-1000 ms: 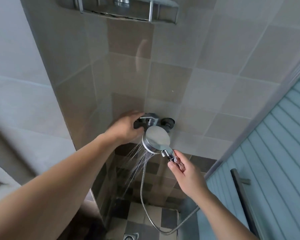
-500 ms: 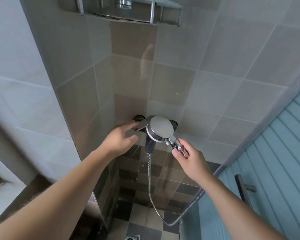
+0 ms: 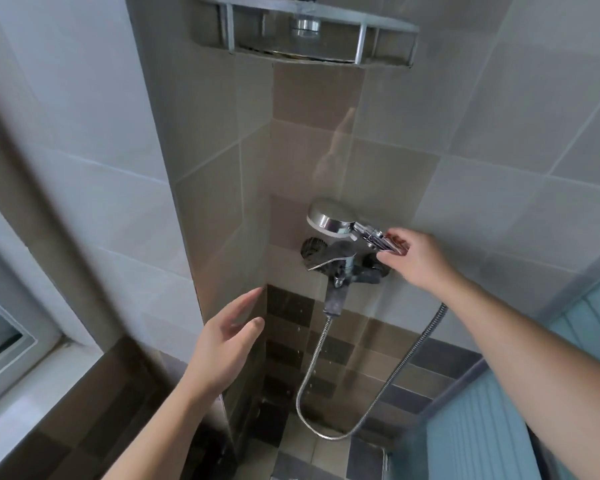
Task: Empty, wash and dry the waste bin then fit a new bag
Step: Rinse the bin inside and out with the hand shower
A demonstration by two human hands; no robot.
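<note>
A chrome hand shower head (image 3: 330,217) sits just above the wall tap (image 3: 340,263) in a tiled shower corner. My right hand (image 3: 413,258) pinches its handle (image 3: 378,239) between thumb and fingers. A metal hose (image 3: 378,410) loops down from the tap and back up behind my right wrist. My left hand (image 3: 227,336) hovers below and left of the tap with straight fingers, holding nothing. No water comes from the head. The waste bin is not in view.
A chrome corner shelf (image 3: 309,39) hangs high on the wall. A pale blue ribbed door (image 3: 499,427) stands at the right. A window frame (image 3: 11,344) and sill lie at the left. Checked floor tiles (image 3: 302,455) show below.
The spray stopped. My left hand came off the tap lever and dropped down to the left. My right hand lifted the shower head above the tap.
</note>
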